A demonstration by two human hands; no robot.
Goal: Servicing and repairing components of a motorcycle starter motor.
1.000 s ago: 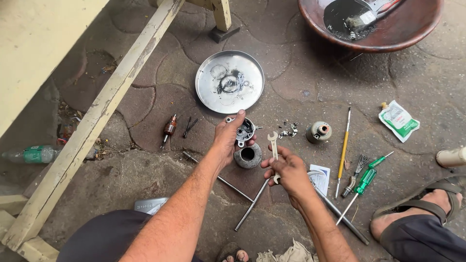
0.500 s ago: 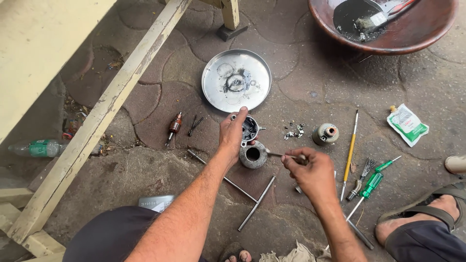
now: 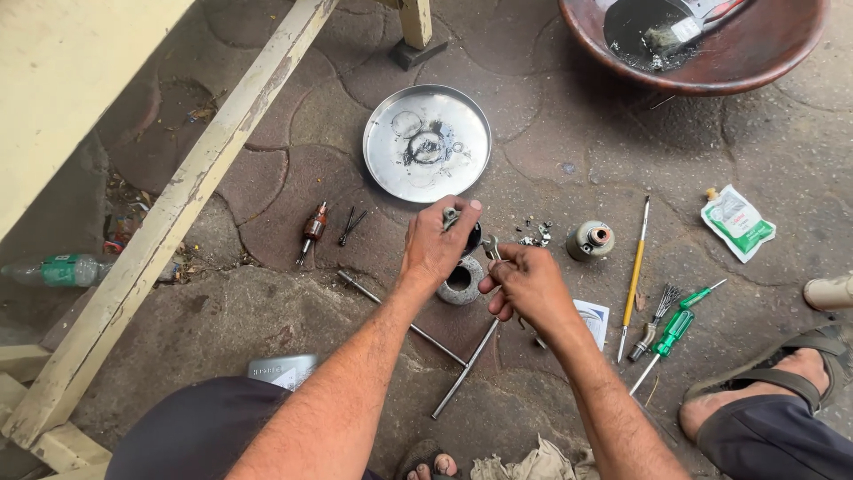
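My left hand (image 3: 435,244) grips a small metal motor housing (image 3: 464,233) on the stone floor, thumb and fingers over its top. Just below it a round grey metal cap (image 3: 461,283) lies open side up. My right hand (image 3: 526,286) holds a small spanner (image 3: 491,247) whose head points up beside the housing. Under my arms two long steel rods (image 3: 468,364) lie crossed on the floor.
A round steel plate (image 3: 382,164) with small rings lies above. A motor armature (image 3: 312,228), loose screws (image 3: 535,235), a grey cylinder part (image 3: 589,240), a paintbrush (image 3: 634,276), a wire brush (image 3: 657,316), a green screwdriver (image 3: 675,329), a sachet (image 3: 737,221) and a brown basin (image 3: 764,62) lie around. A wooden frame (image 3: 169,222) stands left.
My right hand has moved left from the floor towards the housing, bringing the spanner up beside it. My left hand stays on the housing.
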